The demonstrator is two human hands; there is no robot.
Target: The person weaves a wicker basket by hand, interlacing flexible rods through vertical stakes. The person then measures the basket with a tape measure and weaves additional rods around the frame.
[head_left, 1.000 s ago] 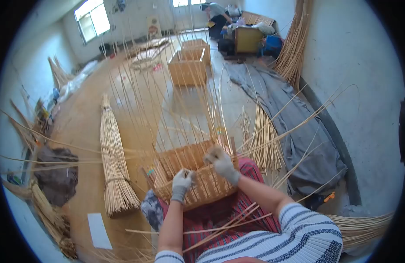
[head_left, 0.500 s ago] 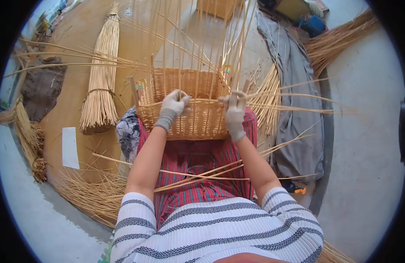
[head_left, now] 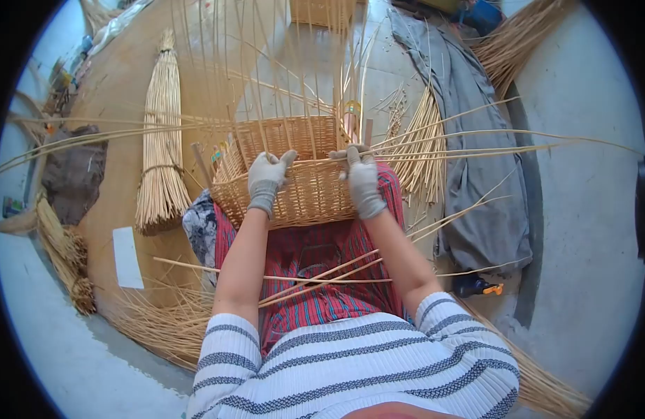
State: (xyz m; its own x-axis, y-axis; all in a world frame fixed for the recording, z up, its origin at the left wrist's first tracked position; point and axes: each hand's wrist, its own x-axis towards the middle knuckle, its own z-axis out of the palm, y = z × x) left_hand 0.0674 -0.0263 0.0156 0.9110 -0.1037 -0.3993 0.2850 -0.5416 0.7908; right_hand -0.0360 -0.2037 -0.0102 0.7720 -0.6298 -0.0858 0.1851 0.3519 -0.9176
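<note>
Basket (head_left: pixel 312 199) of woven wicker sits at our plaid-covered knees (head_left: pixel 390 187). We judge rim weaving in hand: our left hand (head_left: pixel 266 174) pinches an upright stake (head_left: pixel 262 129), our right hand (head_left: pixel 363 179) grips the near rim (head_left: pixel 313 162). Next, apparently, calls for packing the weave evenly.

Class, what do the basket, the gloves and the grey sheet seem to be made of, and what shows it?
Basket: probably wicker or similar plant rods, unpainted tan; thin strands weave across uprights.
Gloves: likely knitted fabric, matt and pale, with snug grey cuffs.
Grey sheet: perhaps cloth or tarpaulin, dull; it lies in soft folds, but the exact material is unclear.
</note>
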